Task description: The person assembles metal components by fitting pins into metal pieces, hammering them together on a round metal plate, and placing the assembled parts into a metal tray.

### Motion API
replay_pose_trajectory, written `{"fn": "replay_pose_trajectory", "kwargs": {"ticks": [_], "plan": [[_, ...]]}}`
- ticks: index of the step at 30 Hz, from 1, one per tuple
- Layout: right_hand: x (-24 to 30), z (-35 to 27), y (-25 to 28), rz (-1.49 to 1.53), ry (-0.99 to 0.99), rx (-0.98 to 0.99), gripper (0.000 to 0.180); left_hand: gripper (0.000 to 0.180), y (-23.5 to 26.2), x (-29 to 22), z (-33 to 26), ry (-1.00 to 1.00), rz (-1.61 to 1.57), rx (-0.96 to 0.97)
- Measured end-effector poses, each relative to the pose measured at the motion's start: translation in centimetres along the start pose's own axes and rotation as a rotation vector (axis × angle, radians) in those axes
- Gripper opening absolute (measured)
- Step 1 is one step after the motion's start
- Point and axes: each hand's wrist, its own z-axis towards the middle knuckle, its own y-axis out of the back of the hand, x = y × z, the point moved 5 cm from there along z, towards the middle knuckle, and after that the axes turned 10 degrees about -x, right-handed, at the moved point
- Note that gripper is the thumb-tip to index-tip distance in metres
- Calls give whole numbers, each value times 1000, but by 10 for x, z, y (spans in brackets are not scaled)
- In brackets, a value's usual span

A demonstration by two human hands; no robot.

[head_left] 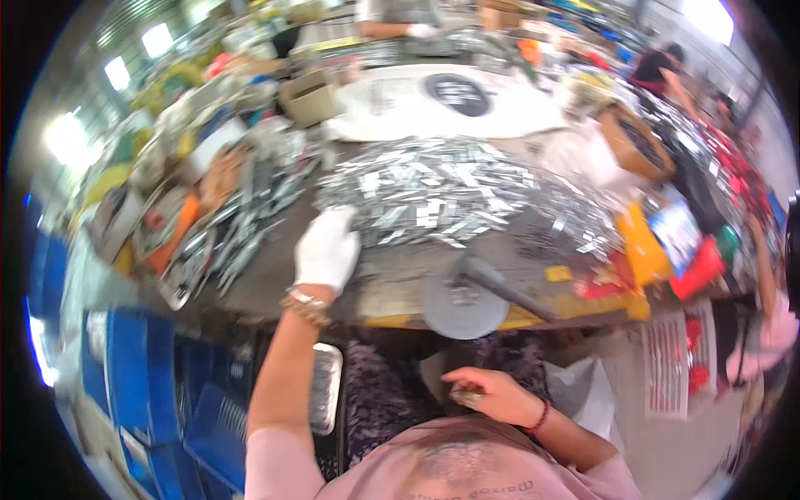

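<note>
Flat silvery strips (429, 187) lie heaped on the surface (387, 279) — axes mixed — ahead-right of the gloved left hand (327, 250), the nearer grip; its closure is indiscernible. The bare right hand (500, 396) sits short of the surface's edge, fingers curled, contents unclear.

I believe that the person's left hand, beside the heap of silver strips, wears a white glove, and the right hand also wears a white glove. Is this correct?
Not quite: the head view shows the right hand bare. The left hand, beside the heap of silver strips, does wear a white glove.
</note>
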Motion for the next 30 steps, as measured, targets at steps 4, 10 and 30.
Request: {"fn": "replay_pose_trajectory", "kwargs": {"ticks": [4, 10, 30], "plan": [[21, -16, 28, -105, 228, -22, 47, 41, -2, -3, 12, 53, 12, 81], [87, -37, 129, -282, 552, -538, 37, 56, 16, -11, -7, 601, -759, 141], [50, 28, 229, -1191, 784, -979, 5, 21, 13, -87, -68, 43, -546, 317]]}}
